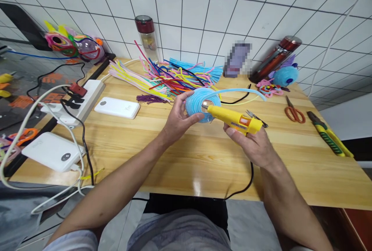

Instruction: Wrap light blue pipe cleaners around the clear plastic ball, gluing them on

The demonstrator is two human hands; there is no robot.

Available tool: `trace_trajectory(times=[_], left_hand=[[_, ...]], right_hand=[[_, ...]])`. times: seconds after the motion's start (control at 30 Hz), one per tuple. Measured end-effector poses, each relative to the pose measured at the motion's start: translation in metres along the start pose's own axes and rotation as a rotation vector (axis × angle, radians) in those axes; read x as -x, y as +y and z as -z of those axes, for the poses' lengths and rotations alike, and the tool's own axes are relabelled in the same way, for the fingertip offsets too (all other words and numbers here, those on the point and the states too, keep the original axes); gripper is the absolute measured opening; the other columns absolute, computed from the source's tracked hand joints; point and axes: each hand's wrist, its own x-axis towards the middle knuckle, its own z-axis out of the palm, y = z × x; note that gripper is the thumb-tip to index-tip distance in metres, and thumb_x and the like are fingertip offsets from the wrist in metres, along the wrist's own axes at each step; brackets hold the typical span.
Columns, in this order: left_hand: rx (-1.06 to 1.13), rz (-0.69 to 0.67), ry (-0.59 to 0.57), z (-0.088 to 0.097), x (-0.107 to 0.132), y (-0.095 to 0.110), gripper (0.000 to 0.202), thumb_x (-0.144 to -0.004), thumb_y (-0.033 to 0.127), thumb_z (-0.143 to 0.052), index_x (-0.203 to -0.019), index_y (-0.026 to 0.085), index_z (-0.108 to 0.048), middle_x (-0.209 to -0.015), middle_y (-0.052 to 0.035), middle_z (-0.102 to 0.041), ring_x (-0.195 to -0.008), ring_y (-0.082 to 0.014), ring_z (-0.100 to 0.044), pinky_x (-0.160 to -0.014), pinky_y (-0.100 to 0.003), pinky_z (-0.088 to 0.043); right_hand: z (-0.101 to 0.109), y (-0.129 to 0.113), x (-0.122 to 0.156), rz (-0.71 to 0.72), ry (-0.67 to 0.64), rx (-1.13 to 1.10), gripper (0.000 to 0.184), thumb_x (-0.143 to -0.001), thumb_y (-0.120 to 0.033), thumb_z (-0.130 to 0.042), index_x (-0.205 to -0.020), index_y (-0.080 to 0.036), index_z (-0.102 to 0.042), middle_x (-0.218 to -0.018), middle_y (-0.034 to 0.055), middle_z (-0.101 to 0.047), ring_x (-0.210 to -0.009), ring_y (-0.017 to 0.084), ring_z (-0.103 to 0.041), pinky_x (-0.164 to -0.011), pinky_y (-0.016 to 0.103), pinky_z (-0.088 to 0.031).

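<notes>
My left hand (183, 114) grips the left side of a light blue coil of pipe cleaner (195, 105), thumb across its near edge. The coil forms a hollow round shape, and one loose end sticks out to the right. In my right hand (251, 142) is a yellow hot glue gun (229, 118), fingers wrapped round its handle. Its metal nozzle points left into the opening of the coil; whether it touches the inside I cannot tell. A black cord runs from the gun down to the table's front edge.
Behind the coil lies a pile of coloured pipe cleaners (174, 76). Scissors (294, 114) and green-yellow pliers (327, 134) are at the right. Two white power banks (117, 108) and a power strip (83, 101) with cables occupy the left. Bottles (276, 59) stand by the tiled wall.
</notes>
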Motion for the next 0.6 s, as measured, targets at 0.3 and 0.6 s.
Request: trace_trajectory(times=[0.3, 0.6], left_hand=[[0.043, 0.043, 0.005, -0.0010, 0.0005, 0.0025, 0.081, -0.076, 0.051, -0.096, -0.140, 0.027, -0.051, -0.144, -0.0105, -0.061, -0.132, -0.0290, -0.065, -0.115, -0.048, -0.056], [0.001, 0.021, -0.008, -0.0010, 0.0006, 0.0032, 0.079, -0.078, 0.056, -0.093, -0.140, 0.028, -0.052, -0.145, -0.0098, -0.062, -0.133, -0.0293, -0.065, -0.115, -0.049, -0.055]], right_hand=[[-0.0012, -0.0029, -0.0001, -0.014, 0.013, 0.013, 0.027, -0.101, -0.046, -0.066, -0.088, -0.023, -0.069, -0.081, 0.0014, -0.067, -0.068, 0.018, -0.062, -0.064, 0.031, -0.050], [0.0002, -0.0079, -0.0012, -0.038, 0.014, 0.021, 0.030, -0.100, -0.050, -0.065, -0.087, -0.023, -0.067, -0.074, 0.0004, -0.063, -0.066, 0.018, -0.057, -0.063, 0.032, -0.048]])
